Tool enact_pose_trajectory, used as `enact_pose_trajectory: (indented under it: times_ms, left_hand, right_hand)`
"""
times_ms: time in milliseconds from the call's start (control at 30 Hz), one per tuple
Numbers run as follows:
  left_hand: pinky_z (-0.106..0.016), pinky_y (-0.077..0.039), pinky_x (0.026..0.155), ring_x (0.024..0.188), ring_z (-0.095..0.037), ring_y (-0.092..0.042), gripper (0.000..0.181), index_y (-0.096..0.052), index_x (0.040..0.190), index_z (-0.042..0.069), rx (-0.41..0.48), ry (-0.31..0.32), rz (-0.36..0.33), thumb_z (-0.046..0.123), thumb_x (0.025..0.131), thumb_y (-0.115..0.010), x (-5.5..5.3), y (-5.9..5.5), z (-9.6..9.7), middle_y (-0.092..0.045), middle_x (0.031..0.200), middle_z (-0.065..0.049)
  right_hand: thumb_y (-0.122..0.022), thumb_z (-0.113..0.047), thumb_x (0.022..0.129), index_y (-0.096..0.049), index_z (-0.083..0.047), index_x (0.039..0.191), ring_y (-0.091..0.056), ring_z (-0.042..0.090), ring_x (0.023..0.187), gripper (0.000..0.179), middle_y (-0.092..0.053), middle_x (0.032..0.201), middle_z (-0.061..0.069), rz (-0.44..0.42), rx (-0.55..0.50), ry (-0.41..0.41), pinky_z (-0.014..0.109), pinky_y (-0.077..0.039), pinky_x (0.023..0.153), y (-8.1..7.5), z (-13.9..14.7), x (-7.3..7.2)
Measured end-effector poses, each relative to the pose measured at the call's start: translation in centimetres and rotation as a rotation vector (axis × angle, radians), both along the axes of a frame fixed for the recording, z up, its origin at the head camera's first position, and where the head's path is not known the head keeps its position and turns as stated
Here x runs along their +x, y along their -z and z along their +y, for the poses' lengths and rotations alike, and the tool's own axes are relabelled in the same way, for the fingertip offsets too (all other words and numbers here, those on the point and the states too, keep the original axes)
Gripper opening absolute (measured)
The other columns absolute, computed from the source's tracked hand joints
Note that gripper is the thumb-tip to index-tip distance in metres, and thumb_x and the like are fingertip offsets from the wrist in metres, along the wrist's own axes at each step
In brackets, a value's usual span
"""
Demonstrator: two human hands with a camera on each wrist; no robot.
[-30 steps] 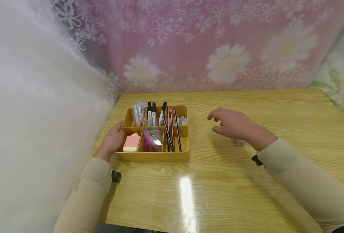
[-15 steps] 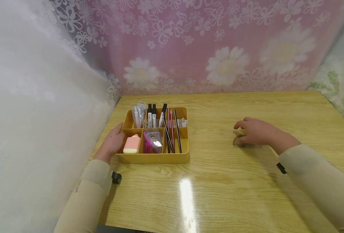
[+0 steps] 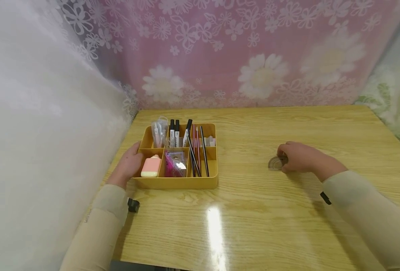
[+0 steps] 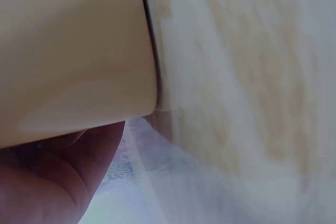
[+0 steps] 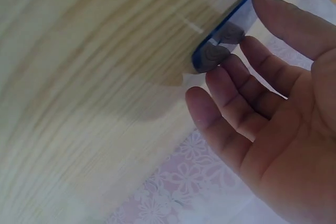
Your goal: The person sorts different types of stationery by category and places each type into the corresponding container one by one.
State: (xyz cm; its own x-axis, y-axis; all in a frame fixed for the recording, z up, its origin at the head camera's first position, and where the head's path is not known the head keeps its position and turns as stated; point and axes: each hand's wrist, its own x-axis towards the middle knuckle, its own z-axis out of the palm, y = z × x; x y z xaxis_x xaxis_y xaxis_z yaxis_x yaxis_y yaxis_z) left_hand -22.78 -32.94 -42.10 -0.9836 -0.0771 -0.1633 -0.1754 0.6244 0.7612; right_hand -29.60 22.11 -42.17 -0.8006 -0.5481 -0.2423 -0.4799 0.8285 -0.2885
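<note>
A yellow desk organizer (image 3: 176,183) with several compartments stands on the left of the table. My left hand (image 3: 129,165) grips its left side; in the left wrist view the curled fingers (image 4: 92,156) meet the edge of its wall (image 4: 79,61). To the right, my right hand (image 3: 299,157) pinches a clear protractor (image 3: 275,164) by its right part, between thumb and fingers. The right wrist view shows the protractor (image 5: 215,51) edge-on with a blue-looking edge, the thumb on one side and fingertips on the other. Part of it is hidden by the hand.
In the organizer are a pink-and-cream bottle (image 3: 151,166), black-capped markers (image 3: 177,133), several pencils (image 3: 205,150), a clear pouch of pens (image 3: 159,133) and a pink clear packet (image 3: 175,164). A white curtain (image 3: 51,131) hangs at the left, a floral one (image 3: 220,56) behind the table.
My right hand has moved right and down to the protractor and now pinches it. The protractor has come into clearer view left of the fingers. My left hand stays at the organizer.
</note>
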Motion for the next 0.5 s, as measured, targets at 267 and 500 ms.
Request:
enact_pose_trajectory:
  times_ms: [267, 500]
  left_hand:
    - [-0.064, -0.023, 0.115, 0.143, -0.04, -0.033, 0.058, -0.026, 0.162, 0.015, 0.014, -0.009, -0.015, 0.016, 0.104, -0.03, 0.2, 0.0, -0.3, -0.036, 0.158, -0.017]
    - [-0.063, -0.022, 0.115, 0.144, -0.04, -0.031, 0.059, -0.025, 0.162, 0.015, 0.017, -0.009, -0.014, 0.016, 0.104, -0.031, 0.1, 0.0, -0.2, -0.036, 0.158, -0.017]
  right_hand:
    - [-0.082, -0.016, 0.083, -0.06, 0.001, 0.118, -0.06, 0.033, 0.098, 0.045, -0.06, 0.111, 0.015, -0.062, -0.009, -0.001, 0.05, -0.051, 0.079, -0.4, -0.8, -0.5]
    - [-0.082, -0.019, 0.085, -0.058, -0.004, 0.122, -0.056, 0.028, 0.091, 0.047, -0.055, 0.109, 0.015, -0.092, -0.007, 0.015, 0.044, -0.048, 0.073, -0.5, -1.1, -0.3]
